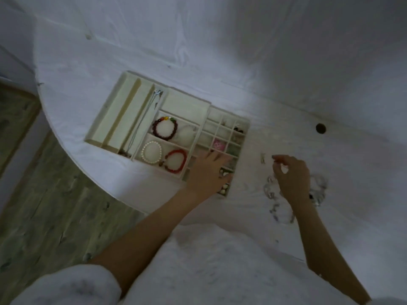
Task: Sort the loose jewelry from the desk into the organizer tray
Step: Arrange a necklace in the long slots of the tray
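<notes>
You are well into the sorting, I think, but it is not finished. The cream compartmented organizer tray (pixel 103 126) on the white tabletop (pixel 220 51) already holds much: in its middle section lie a dark red beaded bracelet with some coloured beads (pixel 164 129), a pale translucent bracelet (pixel 187 133) beside it, a white pearl bracelet (pixel 151 152) and a bright red beaded bracelet (pixel 175 160), each in a wide compartment. A thin silver chain (pixel 141 124) lies along one of the long narrow slots at the left; the other long slots look unused. The grid of small square cells at the right has small pieces in several cells, one of them a pink item (pixel 218 144), but they are too blurred to name. What is left: a loose heap of clear and silvery jewelry (pixel 269 191) is on the tabletop to the right of the tray, partly hidden under your right arm, and one small pale piece (pixel 262 158) lies apart near your fingers. Your left hand (pixel 207 172) lies flat with straight fingers over the near small cells, holding nothing that I can see. Your right hand (pixel 290 175) hovers over the heap with fingers curled and thumb meeting fingertips; whether this grip has pinched something, I cannot tell.
</notes>
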### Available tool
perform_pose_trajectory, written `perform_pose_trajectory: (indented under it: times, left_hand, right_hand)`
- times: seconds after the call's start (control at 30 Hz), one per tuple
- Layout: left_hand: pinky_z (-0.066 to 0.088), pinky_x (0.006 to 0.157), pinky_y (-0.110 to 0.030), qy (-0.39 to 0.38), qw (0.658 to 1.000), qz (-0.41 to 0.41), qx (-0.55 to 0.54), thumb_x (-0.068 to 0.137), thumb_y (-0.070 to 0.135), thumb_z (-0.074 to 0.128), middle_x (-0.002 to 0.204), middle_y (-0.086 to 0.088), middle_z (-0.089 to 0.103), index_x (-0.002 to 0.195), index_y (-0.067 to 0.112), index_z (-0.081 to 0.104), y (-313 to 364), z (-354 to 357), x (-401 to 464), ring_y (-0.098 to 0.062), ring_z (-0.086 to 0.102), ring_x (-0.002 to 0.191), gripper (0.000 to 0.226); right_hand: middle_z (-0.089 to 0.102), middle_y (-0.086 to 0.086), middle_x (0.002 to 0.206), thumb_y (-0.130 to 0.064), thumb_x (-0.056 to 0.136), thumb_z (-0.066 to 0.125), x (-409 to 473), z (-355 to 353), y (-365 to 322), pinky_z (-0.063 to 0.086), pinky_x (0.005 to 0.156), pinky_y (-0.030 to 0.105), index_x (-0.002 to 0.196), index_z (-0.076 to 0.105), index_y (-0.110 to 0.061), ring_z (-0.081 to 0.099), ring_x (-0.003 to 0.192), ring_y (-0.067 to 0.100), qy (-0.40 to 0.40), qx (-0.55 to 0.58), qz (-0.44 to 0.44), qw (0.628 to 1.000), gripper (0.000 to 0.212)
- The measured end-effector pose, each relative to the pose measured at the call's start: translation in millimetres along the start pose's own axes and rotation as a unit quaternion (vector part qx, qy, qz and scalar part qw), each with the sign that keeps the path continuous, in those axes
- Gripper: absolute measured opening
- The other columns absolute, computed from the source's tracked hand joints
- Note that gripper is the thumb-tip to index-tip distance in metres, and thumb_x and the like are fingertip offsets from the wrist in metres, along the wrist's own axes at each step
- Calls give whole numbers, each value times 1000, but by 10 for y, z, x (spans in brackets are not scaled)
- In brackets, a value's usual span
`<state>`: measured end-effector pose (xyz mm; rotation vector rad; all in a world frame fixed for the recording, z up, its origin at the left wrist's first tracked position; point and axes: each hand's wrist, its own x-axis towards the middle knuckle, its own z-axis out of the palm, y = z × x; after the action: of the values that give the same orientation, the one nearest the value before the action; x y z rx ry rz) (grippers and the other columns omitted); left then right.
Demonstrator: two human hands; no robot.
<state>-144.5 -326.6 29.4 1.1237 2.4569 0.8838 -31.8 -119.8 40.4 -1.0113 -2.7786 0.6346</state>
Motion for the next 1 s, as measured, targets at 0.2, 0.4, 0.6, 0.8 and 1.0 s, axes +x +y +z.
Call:
perform_pose_trajectory:
  times: [0.2,0.4,0.6,0.8,1.0]
  left_hand:
    - [28,99,-37,-82,977,21,196,87,42,59,133,-7,45,139,15,41,230,371,45,-29,38,123,61]
    - [41,76,-37,-33,967,30,250,60,24,82,106,-6,61,113,12,65,271,493,22,-26,49,96,56]
    - [37,74,-37,-16,970,-13,241,63,16,79,108,-7,61,116,14,64,339,540,20,-32,55,93,55]
    - [38,76,-42,17,975,-65,210,76,18,72,111,-8,62,117,15,65,408,549,16,-34,54,100,42]
    - [45,82,-41,51,993,-17,109,87,35,51,102,-12,62,116,12,65,671,561,315,-32,54,93,40]
  right_hand:
    - [56,15,120,-17,82,66,-345,122,494,43,87,45,117,62,-12,51,106,38,-91,-100,-9,991,36]
    - [57,15,121,-10,80,65,-333,91,825,42,87,42,115,63,-8,53,105,36,-69,-36,-34,996,36]
    - [63,16,81,-22,85,54,65,-65,1044,44,70,38,84,66,-3,57,77,35,25,-97,-15,995,22]
    - [66,14,93,-18,89,54,269,-89,968,42,74,36,92,66,-3,57,88,28,-112,-118,-11,987,20]
    - [63,10,93,-20,91,50,280,-205,1040,36,65,30,96,60,-6,55,83,25,-103,4,11,995,18]
